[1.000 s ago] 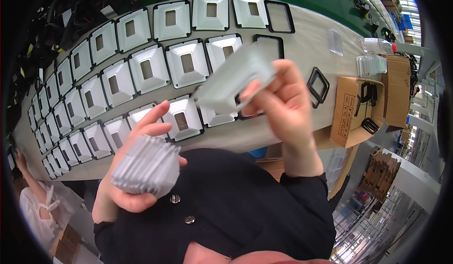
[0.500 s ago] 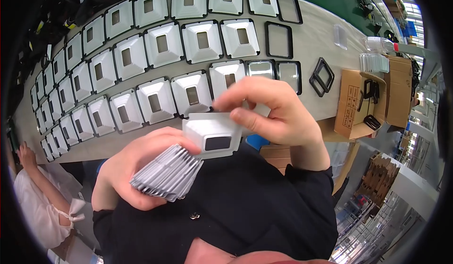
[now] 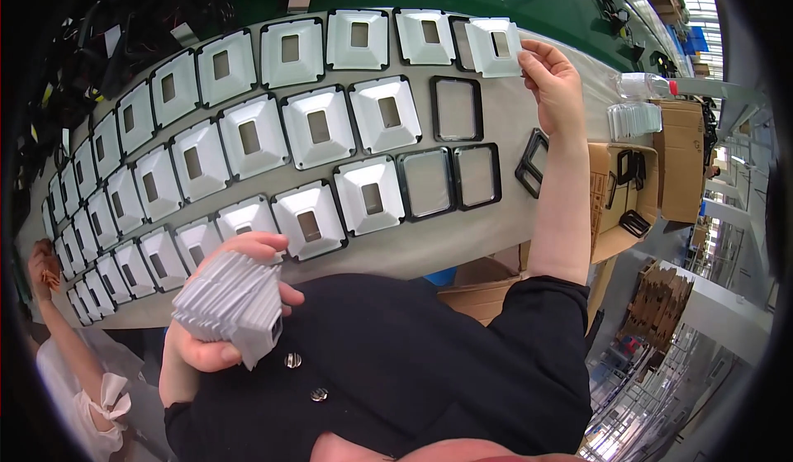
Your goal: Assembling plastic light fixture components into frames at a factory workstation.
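In my left hand [image 3: 206,348], close to my chest, is a stack of nested white reflectors [image 3: 227,301], each a sloped tray with a rectangular hole. My right hand [image 3: 552,78] reaches to the far end of the table and pinches one white reflector [image 3: 494,47] by its right edge. That piece hangs over a black rectangular frame [image 3: 464,45] at the end of the far row; whether it touches cannot be seen. Beside it sits a frame with a reflector in it [image 3: 425,37]. Nearer, black frames with clear panes [image 3: 457,108] lie without reflectors.
Rows of filled frames [image 3: 318,127] cover the table leftward. Loose black frames [image 3: 533,163] lie right of my forearm, near a cardboard box [image 3: 607,206] holding black parts. Clear panes [image 3: 634,121] are stacked by a plastic bottle [image 3: 644,86]. A co-worker's hand [image 3: 43,270] is at far left.
My right hand has moved from in front of my chest to the far row, carrying one reflector off. My left hand has lowered leftward with the stack.
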`<state>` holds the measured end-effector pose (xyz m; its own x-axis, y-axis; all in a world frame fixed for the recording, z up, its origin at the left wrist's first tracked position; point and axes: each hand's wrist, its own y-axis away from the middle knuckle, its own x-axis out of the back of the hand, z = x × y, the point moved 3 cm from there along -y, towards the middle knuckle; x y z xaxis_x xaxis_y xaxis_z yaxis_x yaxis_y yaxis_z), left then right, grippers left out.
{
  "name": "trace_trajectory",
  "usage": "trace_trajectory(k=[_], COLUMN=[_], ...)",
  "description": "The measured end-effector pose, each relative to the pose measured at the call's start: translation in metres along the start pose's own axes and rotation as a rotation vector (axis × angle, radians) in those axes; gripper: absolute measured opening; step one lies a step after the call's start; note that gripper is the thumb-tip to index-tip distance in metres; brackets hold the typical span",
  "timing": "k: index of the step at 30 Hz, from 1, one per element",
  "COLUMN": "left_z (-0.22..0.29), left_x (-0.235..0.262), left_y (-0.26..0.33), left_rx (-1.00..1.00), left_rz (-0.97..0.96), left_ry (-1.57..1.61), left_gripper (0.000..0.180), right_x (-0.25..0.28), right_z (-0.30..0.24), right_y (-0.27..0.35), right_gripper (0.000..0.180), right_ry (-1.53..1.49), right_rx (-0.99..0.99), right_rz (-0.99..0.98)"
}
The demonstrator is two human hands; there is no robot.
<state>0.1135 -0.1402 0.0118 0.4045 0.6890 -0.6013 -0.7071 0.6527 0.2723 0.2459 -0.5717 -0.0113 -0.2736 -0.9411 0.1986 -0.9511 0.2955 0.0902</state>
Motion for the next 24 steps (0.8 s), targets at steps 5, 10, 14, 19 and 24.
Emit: trace_trajectory(k=[5, 10, 14, 19, 24], left_z=[0.0, 0.001, 0.002, 0.003, 0.003], left_x=[0.006, 0.009, 0.008, 0.011, 0.011], left_y=[-0.004, -0.011, -0.012, -0.01, -0.008], left_rx=[0.02, 0.013, 0.01, 0.011, 0.017], left_rz=[0.13, 0.162, 0.183, 0.187, 0.214], left_ry=[0.022, 0.0, 0.007, 0.027, 0.099], left_gripper=[0.097, 0.096, 0.093, 0.093, 0.096], right_x=[-0.011, -0.01, -0.014, -0.021, -0.033], right_z=[0.008, 0.015, 0.015, 0.009, -0.002], right_y=[-0.016, -0.021, -0.022, -0.018, -0.009], right_gripper=[0.025, 0.027, 0.026, 0.024, 0.022], right_ry=[0.044, 0.063, 0.088, 0.256, 0.687], right_rx=[-0.039, -0.059, -0.072, -0.017, 0.331], right_rz=[-0.008, -0.017, -0.019, 0.039, 0.036])
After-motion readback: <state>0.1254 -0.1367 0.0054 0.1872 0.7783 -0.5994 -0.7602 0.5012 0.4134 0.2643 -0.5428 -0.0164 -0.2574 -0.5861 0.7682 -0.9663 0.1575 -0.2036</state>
